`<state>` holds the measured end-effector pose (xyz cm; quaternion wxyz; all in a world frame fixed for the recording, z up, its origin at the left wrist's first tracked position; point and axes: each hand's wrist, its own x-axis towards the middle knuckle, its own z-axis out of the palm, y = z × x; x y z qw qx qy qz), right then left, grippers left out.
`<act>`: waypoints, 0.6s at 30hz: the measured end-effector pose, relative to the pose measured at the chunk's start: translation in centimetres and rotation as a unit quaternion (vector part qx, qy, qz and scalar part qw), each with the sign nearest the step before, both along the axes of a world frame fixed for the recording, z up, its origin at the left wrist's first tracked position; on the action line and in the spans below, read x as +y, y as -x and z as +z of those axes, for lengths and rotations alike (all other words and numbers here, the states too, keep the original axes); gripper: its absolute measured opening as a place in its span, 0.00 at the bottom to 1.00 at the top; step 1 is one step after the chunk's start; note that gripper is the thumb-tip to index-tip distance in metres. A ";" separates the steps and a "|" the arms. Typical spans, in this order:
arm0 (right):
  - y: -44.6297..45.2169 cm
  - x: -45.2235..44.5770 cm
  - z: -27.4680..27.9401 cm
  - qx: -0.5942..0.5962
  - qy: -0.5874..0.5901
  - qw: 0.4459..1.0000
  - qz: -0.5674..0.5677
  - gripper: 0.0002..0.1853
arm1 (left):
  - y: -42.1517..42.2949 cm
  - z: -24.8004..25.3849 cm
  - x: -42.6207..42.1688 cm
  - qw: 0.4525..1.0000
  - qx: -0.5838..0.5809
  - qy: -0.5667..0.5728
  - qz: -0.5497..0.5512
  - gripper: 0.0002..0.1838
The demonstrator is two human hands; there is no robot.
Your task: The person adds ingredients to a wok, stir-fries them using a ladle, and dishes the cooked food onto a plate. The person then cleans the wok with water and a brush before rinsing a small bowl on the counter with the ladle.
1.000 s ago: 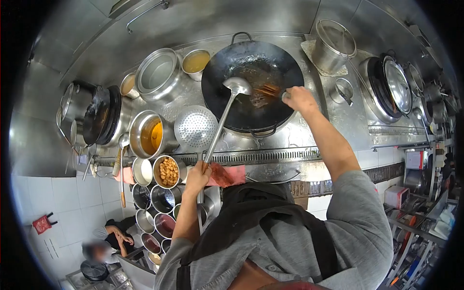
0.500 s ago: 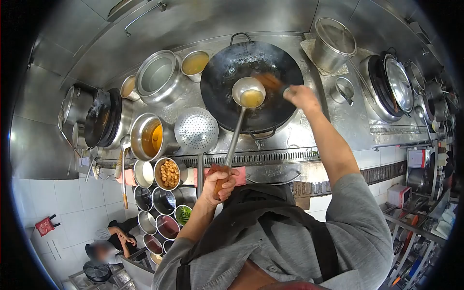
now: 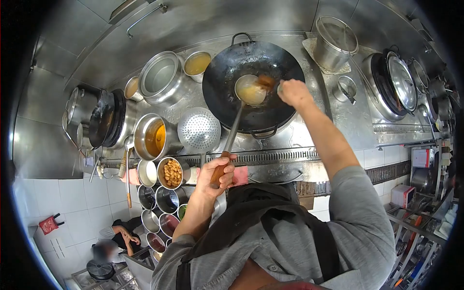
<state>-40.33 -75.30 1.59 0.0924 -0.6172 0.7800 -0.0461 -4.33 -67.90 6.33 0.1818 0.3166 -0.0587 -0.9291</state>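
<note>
My left hand (image 3: 217,175) is wrapped round the wooden handle of a long ladle (image 3: 234,128). The ladle's bowl is held over the wok (image 3: 222,63) with cloudy yellowish liquid in it. My right hand (image 3: 295,94) is closed on a short tool with a brown, brush-like head (image 3: 266,81). That head is at the right rim of the ladle bowl and smeared by motion, so its exact kind is unclear. A perforated skimmer (image 3: 199,129) lies left of the wok, near the ladle shaft.
A pot of orange-brown oil (image 3: 140,137), a large pot (image 3: 164,94) and a bowl of yellowish liquid (image 3: 197,64) stand left. Ingredient tins surround a tin of brown nuggets (image 3: 172,173). A strainer pot (image 3: 333,46) stands right. Another person (image 3: 123,237) sits lower left.
The brown head has moved down to the ladle bowl, and the liquid there looks stirred. My right hand has shifted slightly left and up. My left hand still grips the ladle.
</note>
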 end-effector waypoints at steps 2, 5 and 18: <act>-0.2 0.9 1.5 0.018 0.062 0.998 0.017 0.15 | 0.0 0.6 -0.2 1.000 0.003 0.004 -0.001 0.21; -2.0 2.7 1.6 -0.001 0.093 0.992 0.081 0.15 | 0.4 3.0 -0.1 0.983 0.160 -0.085 0.020 0.24; 0.1 4.2 -0.5 -0.037 -0.054 0.994 0.090 0.17 | 0.7 2.6 0.2 0.963 -0.172 0.185 -0.091 0.22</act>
